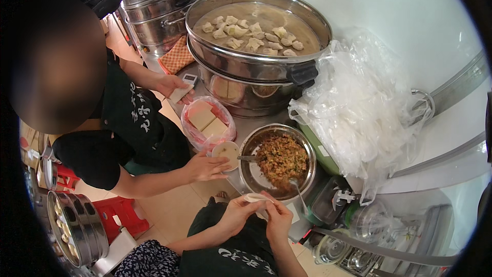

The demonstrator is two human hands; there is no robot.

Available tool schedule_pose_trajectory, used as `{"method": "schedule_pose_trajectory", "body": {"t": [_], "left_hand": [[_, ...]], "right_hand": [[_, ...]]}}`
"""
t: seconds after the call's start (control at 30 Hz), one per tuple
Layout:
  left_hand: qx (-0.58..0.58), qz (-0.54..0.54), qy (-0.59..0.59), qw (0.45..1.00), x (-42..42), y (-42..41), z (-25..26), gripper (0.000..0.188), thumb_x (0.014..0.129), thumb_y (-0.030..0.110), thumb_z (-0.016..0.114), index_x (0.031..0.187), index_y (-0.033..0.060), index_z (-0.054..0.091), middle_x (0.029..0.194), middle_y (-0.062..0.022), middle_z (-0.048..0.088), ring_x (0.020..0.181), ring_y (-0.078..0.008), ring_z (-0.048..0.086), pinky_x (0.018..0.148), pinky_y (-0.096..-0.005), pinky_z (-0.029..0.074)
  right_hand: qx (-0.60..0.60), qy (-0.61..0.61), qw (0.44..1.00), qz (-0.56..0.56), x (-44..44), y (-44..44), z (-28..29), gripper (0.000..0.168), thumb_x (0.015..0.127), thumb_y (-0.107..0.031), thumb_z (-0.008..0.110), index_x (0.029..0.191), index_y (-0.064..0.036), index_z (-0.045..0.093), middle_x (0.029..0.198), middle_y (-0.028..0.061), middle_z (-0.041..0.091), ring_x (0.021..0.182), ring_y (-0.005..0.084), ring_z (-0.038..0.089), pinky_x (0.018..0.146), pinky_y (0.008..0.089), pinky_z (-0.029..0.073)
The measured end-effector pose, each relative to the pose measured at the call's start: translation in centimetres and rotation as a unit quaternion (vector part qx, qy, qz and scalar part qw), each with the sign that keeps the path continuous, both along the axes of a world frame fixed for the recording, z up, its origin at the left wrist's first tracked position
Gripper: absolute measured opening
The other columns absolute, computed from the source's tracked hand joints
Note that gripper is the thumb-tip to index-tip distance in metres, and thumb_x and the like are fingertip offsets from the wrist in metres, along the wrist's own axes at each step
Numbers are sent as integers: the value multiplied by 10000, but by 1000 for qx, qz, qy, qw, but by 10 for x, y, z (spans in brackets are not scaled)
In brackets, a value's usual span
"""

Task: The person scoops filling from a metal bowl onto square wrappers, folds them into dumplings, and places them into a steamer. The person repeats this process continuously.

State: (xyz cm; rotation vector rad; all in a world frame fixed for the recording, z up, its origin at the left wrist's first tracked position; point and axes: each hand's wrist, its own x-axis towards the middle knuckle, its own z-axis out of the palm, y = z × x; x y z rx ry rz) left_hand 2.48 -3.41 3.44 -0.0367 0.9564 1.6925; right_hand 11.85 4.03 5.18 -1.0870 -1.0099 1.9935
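My left hand (237, 216) and my right hand (278, 217) meet in front of my dark apron, pinching one pale dough wrapper (256, 197) between their fingertips. The wrapper looks folded; whether filling lies inside cannot be seen. Just beyond my hands is a steel bowl (255, 180) of minced filling (283, 156). A spoon (298, 193) leans over its near rim, and another utensil handle (248, 158) crosses its left rim. Left of it sits a small bowl (226, 153) of liquid. Behind that, stacked square wrappers (202, 117) lie in a pinkish plastic bag (186, 135).
A co-worker's hand (177, 87) holds a wrapper at left; their other hand (207, 167) reaches by the small bowl. Folded wontons (253, 32) rest on a large steel steamer (246, 94). Plastic bags (357, 104) pile at right. A red stool (119, 215) stands lower left.
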Motion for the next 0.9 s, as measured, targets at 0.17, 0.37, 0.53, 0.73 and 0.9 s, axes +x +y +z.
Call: {"method": "schedule_pose_trajectory", "body": {"t": [0.17, 0.37, 0.53, 0.73, 0.9], "left_hand": [[-8, -48, -3, 999, -21, -10, 3, 203, 914, 86, 594, 1104, 16, 604, 1040, -66, 637, 922, -146, 618, 829, -294, 517], [-51, -80, -55, 994, -33, -13, 0, 175, 911, 76, 578, 1069, 2, 592, 938, -66, 618, 863, -171, 618, 816, -304, 521], [-31, -47, -136, 989, -44, -12, -1, 178, 913, 104, 572, 1059, 3, 592, 864, -57, 597, 807, -177, 610, 758, -293, 514], [-147, -142, -204, 957, -20, -35, -19, 276, 961, 272, 511, 963, 19, 622, 782, -31, 561, 739, -147, 548, 616, -251, 432], [-139, -164, -134, 967, -26, -22, -12, 229, 933, 234, 544, 839, 31, 589, 748, -24, 540, 643, -125, 483, 527, -225, 359]], "right_hand": [[104, -120, 986, 48, 22, 10, -6, 155, 887, -63, 629, 980, 53, 670, 889, 48, 664, 778, 90, 592, 723, 218, 467], [156, -149, 971, 107, 29, 15, 3, 139, 880, -54, 631, 966, 49, 669, 817, 17, 654, 729, 72, 576, 667, 204, 456], [107, -149, 974, 132, 39, 20, -10, 142, 879, -69, 640, 968, 38, 669, 801, 12, 649, 710, 65, 568, 630, 203, 442], [22, -123, 986, 107, 37, 17, -12, 153, 883, -90, 647, 970, 35, 661, 794, 17, 647, 690, 55, 559, 612, 198, 432], [78, -165, 972, 150, 35, 14, -4, 149, 886, -93, 644, 961, 35, 661, 781, 10, 640, 701, 54, 564, 622, 194, 444]]}}
